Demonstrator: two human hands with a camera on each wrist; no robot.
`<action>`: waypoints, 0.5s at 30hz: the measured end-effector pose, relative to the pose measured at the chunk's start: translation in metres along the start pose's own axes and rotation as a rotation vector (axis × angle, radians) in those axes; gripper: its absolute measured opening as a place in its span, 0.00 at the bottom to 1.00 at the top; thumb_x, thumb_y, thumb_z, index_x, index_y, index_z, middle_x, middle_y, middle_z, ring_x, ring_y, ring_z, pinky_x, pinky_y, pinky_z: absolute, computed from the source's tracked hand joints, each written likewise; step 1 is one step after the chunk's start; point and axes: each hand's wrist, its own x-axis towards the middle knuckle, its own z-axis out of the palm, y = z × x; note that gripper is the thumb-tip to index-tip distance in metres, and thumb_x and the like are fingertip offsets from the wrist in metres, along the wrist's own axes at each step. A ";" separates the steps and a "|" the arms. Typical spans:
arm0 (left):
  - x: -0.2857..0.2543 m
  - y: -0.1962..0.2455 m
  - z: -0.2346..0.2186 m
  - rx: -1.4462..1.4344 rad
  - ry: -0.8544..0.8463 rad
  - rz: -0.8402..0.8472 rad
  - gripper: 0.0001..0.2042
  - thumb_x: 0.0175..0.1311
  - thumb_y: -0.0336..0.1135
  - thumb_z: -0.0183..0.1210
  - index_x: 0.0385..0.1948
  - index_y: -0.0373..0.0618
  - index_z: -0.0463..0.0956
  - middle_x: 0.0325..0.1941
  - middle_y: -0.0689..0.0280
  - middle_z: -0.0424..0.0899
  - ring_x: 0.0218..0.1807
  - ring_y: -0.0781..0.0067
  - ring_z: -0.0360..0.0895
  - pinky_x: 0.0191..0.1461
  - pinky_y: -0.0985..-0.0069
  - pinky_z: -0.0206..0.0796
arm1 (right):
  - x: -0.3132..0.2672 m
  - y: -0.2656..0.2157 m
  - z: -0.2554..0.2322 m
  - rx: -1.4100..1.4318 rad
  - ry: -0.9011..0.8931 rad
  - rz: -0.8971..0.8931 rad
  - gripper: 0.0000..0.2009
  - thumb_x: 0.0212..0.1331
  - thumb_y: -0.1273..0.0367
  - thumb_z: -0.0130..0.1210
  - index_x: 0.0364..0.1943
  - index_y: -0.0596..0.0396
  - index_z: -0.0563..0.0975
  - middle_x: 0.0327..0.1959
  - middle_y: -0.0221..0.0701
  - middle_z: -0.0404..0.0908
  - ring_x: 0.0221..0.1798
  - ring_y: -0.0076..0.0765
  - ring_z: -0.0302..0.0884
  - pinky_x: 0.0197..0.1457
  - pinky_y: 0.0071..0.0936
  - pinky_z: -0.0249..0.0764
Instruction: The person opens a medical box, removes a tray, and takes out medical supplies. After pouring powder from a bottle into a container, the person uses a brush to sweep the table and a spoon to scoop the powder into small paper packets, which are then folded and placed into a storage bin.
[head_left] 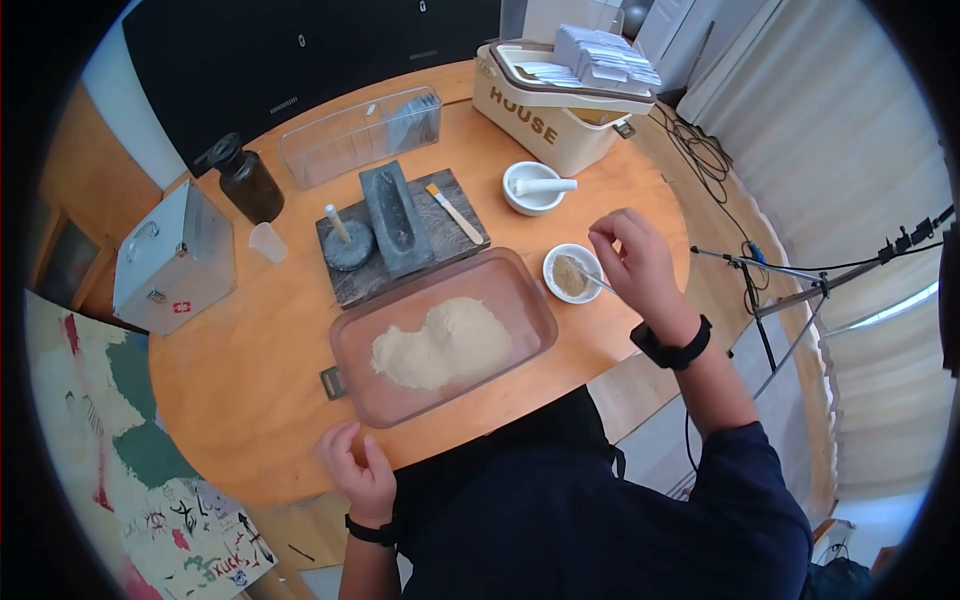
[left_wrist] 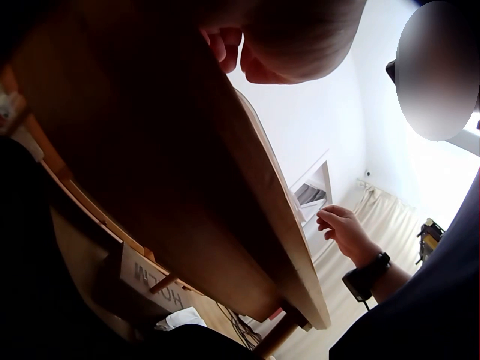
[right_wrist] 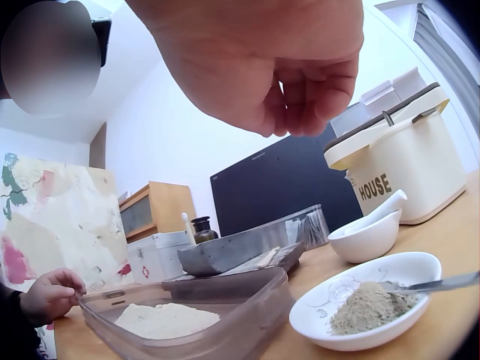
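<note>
My right hand (head_left: 635, 265) is raised over the right side of the table, beside a small white dish (right_wrist: 307, 319) of grey-brown powder (right_wrist: 367, 309). Its fingers are curled with the tips together, and nothing shows between them. A metal spoon (right_wrist: 450, 283) lies in the dish, its handle sticking out over the rim, below the hand. Near the front left corner of a translucent brownish tray (head_left: 352, 385), my left hand (head_left: 358, 470) rests by the table edge, fingers loosely bent around nothing. Pale powder (head_left: 465, 335) lies in the tray in two joined heaps.
Behind the tray, a dark board (head_left: 340, 290) bears a stone trough (head_left: 395, 220), a round stone with a handle (head_left: 348, 250) and a brush (head_left: 455, 215). Around them stand a white mortar with pestle (head_left: 530, 203), cream HOUSE box (head_left: 540, 125), dark bottle (head_left: 250, 185) and metal case (head_left: 180, 265).
</note>
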 end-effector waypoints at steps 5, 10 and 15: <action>0.000 -0.001 0.002 -0.005 -0.005 0.029 0.14 0.60 0.20 0.56 0.48 0.36 0.73 0.48 0.51 0.75 0.50 0.50 0.74 0.55 0.62 0.67 | 0.029 0.004 0.018 -0.036 -0.210 -0.029 0.03 0.59 0.70 0.60 0.32 0.54 0.80 0.30 0.36 0.81 0.33 0.45 0.81 0.36 0.38 0.76; 0.003 0.004 0.004 0.031 0.007 0.130 0.13 0.60 0.20 0.56 0.47 0.36 0.73 0.48 0.52 0.76 0.48 0.52 0.74 0.53 0.63 0.68 | 0.067 0.030 0.057 0.005 -0.477 0.157 0.09 0.58 0.65 0.60 0.34 0.55 0.84 0.32 0.40 0.86 0.37 0.50 0.83 0.40 0.40 0.77; 0.003 0.005 0.008 0.085 0.038 0.199 0.11 0.58 0.21 0.58 0.43 0.40 0.76 0.43 0.55 0.79 0.45 0.50 0.77 0.51 0.59 0.69 | 0.082 0.006 0.119 -0.038 -0.610 0.192 0.15 0.58 0.58 0.63 0.31 0.58 0.85 0.28 0.45 0.85 0.31 0.50 0.83 0.38 0.43 0.76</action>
